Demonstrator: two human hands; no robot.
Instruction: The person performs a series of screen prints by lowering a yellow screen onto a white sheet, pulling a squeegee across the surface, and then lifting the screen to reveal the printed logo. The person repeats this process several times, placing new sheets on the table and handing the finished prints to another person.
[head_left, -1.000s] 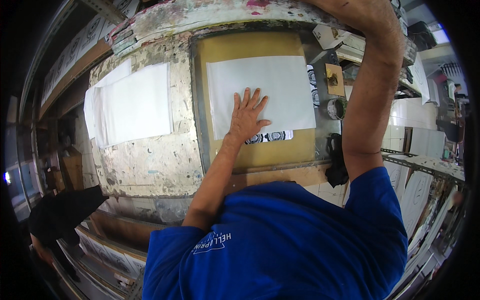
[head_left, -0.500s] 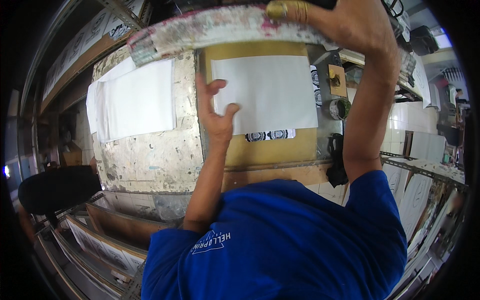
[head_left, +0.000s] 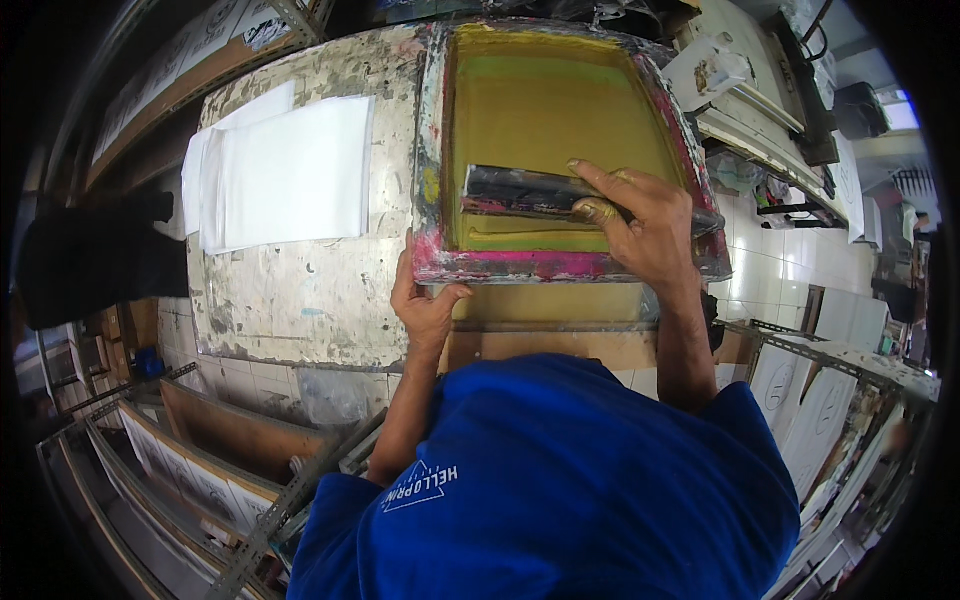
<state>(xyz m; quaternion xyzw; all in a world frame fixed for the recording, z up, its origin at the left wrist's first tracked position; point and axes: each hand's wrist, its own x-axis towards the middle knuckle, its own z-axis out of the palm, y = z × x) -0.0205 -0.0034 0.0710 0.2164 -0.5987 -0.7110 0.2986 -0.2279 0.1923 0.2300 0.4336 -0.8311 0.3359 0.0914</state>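
Note:
A screen printing frame point(head_left: 575, 266) with paint-stained edges lies flat over the right part of the work table, its mesh tinted yellow-green. My right hand point(head_left: 650, 220) grips a dark, long squeegee point(head_left: 535, 195), which lies crosswise over the near part of the mesh. Below it a streak of yellowish ink runs along the near edge. At the frame's near left corner, my left hand point(head_left: 425, 310) holds the rim, thumb on the near side and fingers along the left side. The frame hides the sheet under it.
Left of the frame, a stack of white sheets point(head_left: 290, 175) rests on the stained table top point(head_left: 300, 300). Metal racks with boards point(head_left: 240, 435) stand at lower left. A black chair-like shape point(head_left: 95, 255) is at far left. More shelving point(head_left: 850, 370) runs along the right.
The raised screen frame has come down flat over the white sheet. My right hand has moved from the frame's far edge to the squeegee. The left hand has taken hold of the near left corner.

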